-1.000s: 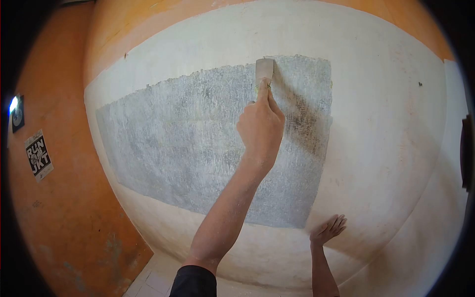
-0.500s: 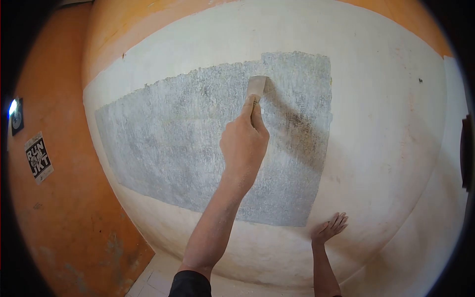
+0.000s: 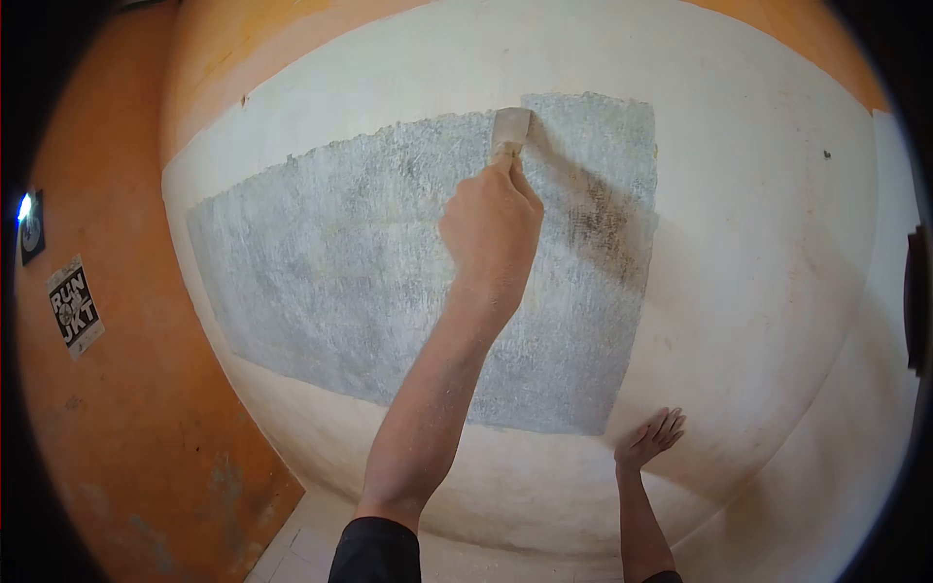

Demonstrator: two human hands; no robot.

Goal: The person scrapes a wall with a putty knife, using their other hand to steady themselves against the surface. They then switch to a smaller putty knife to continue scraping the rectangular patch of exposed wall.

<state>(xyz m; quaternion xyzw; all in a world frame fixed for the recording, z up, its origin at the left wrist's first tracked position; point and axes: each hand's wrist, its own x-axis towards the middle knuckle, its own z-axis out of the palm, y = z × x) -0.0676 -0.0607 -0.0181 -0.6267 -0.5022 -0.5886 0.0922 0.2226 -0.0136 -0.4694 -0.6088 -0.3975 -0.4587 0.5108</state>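
My left hand point(image 3: 496, 228) is closed round the grip of a putty knife point(image 3: 511, 126), with its wide flat blade pointing up. The blade lies against the wall at the upper edge of a rough grey patch point(image 3: 340, 253), near the step where the edge rises to the right. My fingers hide most of the handle. Lower right, my right hand point(image 3: 649, 439) rests spread on the white wall surface point(image 3: 748, 253), just beyond the patch's bottom right corner.
To the left stands an orange wall point(image 3: 117, 418) bearing a black-and-white sticker point(image 3: 74, 307) and a dark item point(image 3: 32, 228) beside a bright light. Orange paint point(image 3: 292, 49) borders the white area above. Pale floor tiles point(image 3: 292, 544) show below. A dark object point(image 3: 915, 301) is at the right edge.
My left hand and the putty knife have moved up and slightly right, bringing the blade from inside the grey patch to its upper edge. My right hand stays on the wall.
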